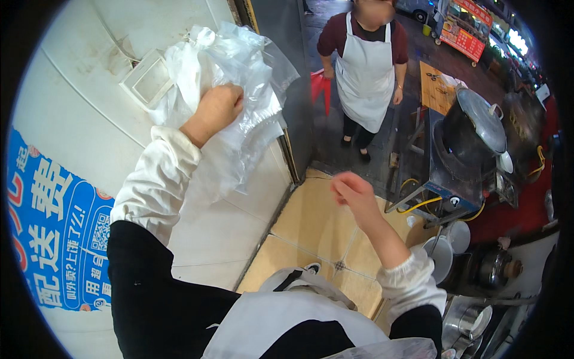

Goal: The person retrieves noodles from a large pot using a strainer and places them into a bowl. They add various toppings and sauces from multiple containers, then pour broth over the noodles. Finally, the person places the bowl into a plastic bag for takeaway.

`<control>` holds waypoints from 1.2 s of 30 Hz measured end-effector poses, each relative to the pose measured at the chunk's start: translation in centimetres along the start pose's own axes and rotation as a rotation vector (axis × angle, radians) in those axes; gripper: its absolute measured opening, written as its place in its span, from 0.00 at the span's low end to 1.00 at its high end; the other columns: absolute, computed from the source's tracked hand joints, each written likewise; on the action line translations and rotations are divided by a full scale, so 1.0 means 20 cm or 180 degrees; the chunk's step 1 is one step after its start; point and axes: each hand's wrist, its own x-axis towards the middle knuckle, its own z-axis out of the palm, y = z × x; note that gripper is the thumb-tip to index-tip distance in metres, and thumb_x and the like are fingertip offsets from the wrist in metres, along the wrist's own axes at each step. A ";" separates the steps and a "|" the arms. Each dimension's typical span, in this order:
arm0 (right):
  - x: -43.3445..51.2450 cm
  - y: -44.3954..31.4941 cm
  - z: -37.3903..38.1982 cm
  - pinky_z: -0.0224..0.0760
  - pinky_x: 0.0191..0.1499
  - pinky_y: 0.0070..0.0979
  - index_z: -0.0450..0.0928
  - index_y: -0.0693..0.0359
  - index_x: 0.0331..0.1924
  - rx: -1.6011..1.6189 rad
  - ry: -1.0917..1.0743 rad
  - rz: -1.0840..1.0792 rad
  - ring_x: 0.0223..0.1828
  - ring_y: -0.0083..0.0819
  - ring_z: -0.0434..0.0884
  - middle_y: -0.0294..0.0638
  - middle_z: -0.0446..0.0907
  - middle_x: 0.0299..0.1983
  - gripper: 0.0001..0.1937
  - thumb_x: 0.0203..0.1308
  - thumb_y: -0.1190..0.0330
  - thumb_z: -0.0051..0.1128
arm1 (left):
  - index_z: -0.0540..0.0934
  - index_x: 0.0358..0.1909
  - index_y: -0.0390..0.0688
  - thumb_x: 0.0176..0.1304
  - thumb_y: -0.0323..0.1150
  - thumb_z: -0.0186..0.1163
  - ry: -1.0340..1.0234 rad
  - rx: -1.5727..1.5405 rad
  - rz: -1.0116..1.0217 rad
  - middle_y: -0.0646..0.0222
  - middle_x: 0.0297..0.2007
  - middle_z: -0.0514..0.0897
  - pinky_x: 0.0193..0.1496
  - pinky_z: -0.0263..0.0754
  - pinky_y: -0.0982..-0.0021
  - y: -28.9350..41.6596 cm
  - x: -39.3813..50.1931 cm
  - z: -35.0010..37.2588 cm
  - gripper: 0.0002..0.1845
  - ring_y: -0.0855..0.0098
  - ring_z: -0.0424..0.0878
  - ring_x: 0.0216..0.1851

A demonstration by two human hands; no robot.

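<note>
A bunch of clear and white plastic bags (251, 63) hangs against the white wall at upper left. My left hand (217, 105) is curled into them, its back towards me and its fingertips hidden; the film is bunched around it. My right hand (354, 193) hovers apart over the tiled floor, slightly blurred, fingers drawn together with nothing visible in them. White sleeve covers reach both wrists. A sheet of clear plastic (385, 349) lies across the lower part of my white apron (278, 318).
A white box (148, 80) is fixed to the wall beside the bags. Another person in a white apron (363, 67) stands beyond the doorway, holding something red. At right, a large lidded pot (471, 125) sits on a metal stove (448, 175); buckets (439, 258) stand below.
</note>
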 end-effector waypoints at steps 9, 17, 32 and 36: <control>0.94 -0.16 0.47 0.64 0.22 0.17 0.76 0.64 0.28 -0.0649 0.0727 -0.0433 0.19 0.24 0.72 0.36 0.74 0.20 0.10 0.52 0.64 0.56 | 0.76 0.35 0.41 0.42 0.28 0.60 0.0123 -0.0107 0.0973 0.61 0.38 0.74 0.43 0.67 0.65 0.09 0.09 -0.02 0.14 0.59 0.71 0.43; 0.01 0.61 -0.27 0.65 0.22 0.16 0.74 0.59 0.27 0.0727 0.2097 0.1201 0.20 0.20 0.71 0.32 0.73 0.19 0.04 0.53 0.69 0.55 | 0.74 0.45 0.46 0.42 0.30 0.63 -0.0043 0.1084 0.0432 0.60 0.48 0.73 0.55 0.59 0.60 0.12 -0.13 0.16 0.23 0.58 0.67 0.50; -1.19 0.48 -0.63 0.59 0.22 0.18 0.69 0.56 0.29 0.2159 0.2982 -0.0452 0.19 0.20 0.64 0.30 0.65 0.19 0.03 0.57 0.69 0.49 | 0.71 0.42 0.37 0.50 0.19 0.45 0.0569 -0.0954 0.0379 0.48 0.33 0.77 0.41 0.67 0.58 -0.30 -0.01 0.35 0.15 0.50 0.75 0.38; -1.31 0.46 -0.55 0.61 0.23 0.21 0.69 0.57 0.30 0.1768 0.3014 -0.0382 0.19 0.23 0.66 0.32 0.67 0.19 0.03 0.57 0.69 0.49 | 0.67 0.51 0.41 0.48 0.26 0.55 -0.0345 0.0798 0.0179 0.56 0.33 0.79 0.42 0.65 0.57 0.19 -0.02 0.19 0.23 0.58 0.78 0.36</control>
